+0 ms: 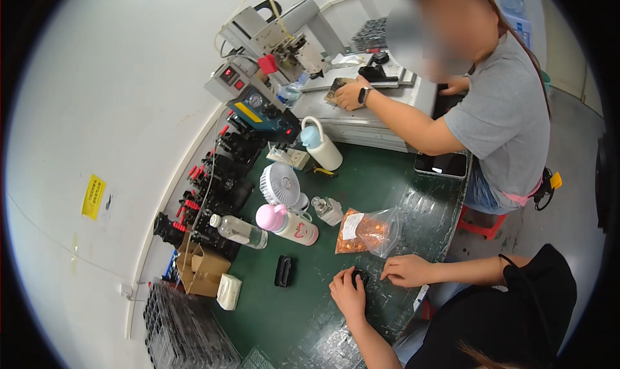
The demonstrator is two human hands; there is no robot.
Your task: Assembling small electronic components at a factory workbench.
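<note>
I see the left hand (349, 295) gripping a black part (360, 278); right hand (408, 271), 2 o'clock, loosely open, seemingly empty; part in hand, remainder unclear.

A yellow wall sign (94, 196) bears illegible print, and a control box (219, 84) shows red digits (228, 72).

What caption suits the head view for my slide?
Left hand on a small black part, right hand beside it, at a green table.
</note>
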